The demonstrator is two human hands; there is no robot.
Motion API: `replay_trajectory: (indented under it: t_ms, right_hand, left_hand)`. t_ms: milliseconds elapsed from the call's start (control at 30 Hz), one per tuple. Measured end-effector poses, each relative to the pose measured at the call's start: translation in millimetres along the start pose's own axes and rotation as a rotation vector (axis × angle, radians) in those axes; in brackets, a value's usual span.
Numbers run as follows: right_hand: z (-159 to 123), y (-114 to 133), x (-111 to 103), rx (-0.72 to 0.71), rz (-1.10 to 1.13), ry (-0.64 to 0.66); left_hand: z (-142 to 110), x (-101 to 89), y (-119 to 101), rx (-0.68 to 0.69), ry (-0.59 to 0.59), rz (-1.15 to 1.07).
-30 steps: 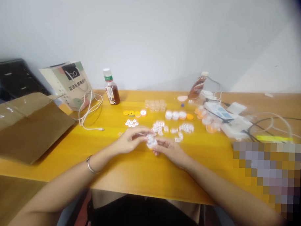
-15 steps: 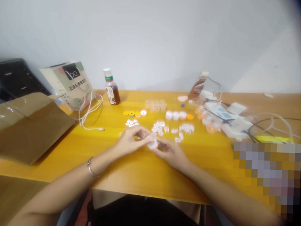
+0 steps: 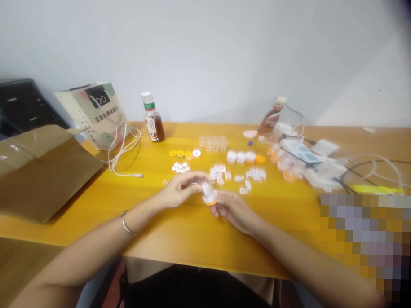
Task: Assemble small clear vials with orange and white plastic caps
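A small white plastic part [image 3: 209,197] with a narrower upper section and an orange lower rim is held just above the table, between my hands. My right hand [image 3: 235,211] pinches its wider base from the right. At its upper section, my left hand [image 3: 182,188] curls round with thumb and fingers closed against it. Blur hides the part's fine detail. Beyond my hands lie loose small white pieces [image 3: 219,173], more clear-white pieces [image 3: 255,174] and a cluster of white pieces [image 3: 181,167]. Yellow discs [image 3: 180,153] and white caps [image 3: 241,157] form rows behind them.
Clear cups [image 3: 212,143] stand farther back. A tea bottle [image 3: 154,125] and paper bag [image 3: 99,116] are left, with a white cable [image 3: 115,162] and brown bag [image 3: 39,175]. At right are another bottle [image 3: 272,118], orange-white parts [image 3: 284,163] and a power strip [image 3: 321,178].
The white part has turned more upright, so its narrower top and orange rim now show. My left fingers have shifted slightly back from it, toward its top.
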State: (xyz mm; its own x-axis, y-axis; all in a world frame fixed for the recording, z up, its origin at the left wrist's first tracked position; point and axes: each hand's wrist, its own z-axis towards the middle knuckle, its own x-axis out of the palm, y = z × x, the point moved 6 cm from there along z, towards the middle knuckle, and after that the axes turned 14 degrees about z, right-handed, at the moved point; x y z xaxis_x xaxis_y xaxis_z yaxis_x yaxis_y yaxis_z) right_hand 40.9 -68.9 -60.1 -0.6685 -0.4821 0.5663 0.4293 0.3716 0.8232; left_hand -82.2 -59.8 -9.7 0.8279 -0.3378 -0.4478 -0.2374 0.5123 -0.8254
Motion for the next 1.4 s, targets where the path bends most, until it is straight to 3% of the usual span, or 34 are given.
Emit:
replay_trajectory:
  t_ms: [167, 367, 500, 567, 733, 833, 900, 1067, 1267, 1400]
  right_hand:
    - [-0.1, -1.8, 2.2, 0.011, 0.036, 0.015]
    - [1.4, 14.2, 1.8, -0.112, -0.215, -0.056]
    - [3.2, 20.5, -0.2, -0.135, -0.340, -0.085]
    - [3.6, 19.8, -2.3, -0.125, -0.375, -0.096]
    - [3.0, 14.0, -1.5, -0.093, -0.409, -0.081]
    - [2.5, 14.4, 1.5, -0.116, -0.450, -0.072]
    - [1.7, 17.5, 1.4, -0.156, -0.508, -0.091]
    - [-1.4, 23.4, -0.4, -0.219, -0.630, -0.122]
    - [0.5, 11.0, 1.5, -0.052, -0.444, -0.036]
    - [0.8, 5.0, -2.1, -0.005, -0.354, -0.014]
  left_hand:
    - [-0.4, -0.7, -5.7, 0.023, 0.052, -0.003]
    - [-1.8, 1.9, -10.9, 0.058, 0.091, 0.024]
    - [-0.6, -4.8, -4.4, 0.005, -0.115, 0.169]
    - [-0.1, -7.6, 2.6, -0.061, -0.152, 0.271]
    - [1.6, -9.2, 7.0, -0.046, 0.085, 0.197]
    - [0.6, -14.2, 2.7, -0.021, 0.146, 0.156]
    - [-0.4, -13.9, 1.0, -0.028, 0.146, 0.180]
    - [-1.7, -10.5, 2.8, -0.118, -0.001, 0.424]
    - [0.2, -6.2, 0.6, -0.020, 0.105, 0.325]
    - [-2.1, -6.9, -1.7, 0.017, 0.112, 0.271]
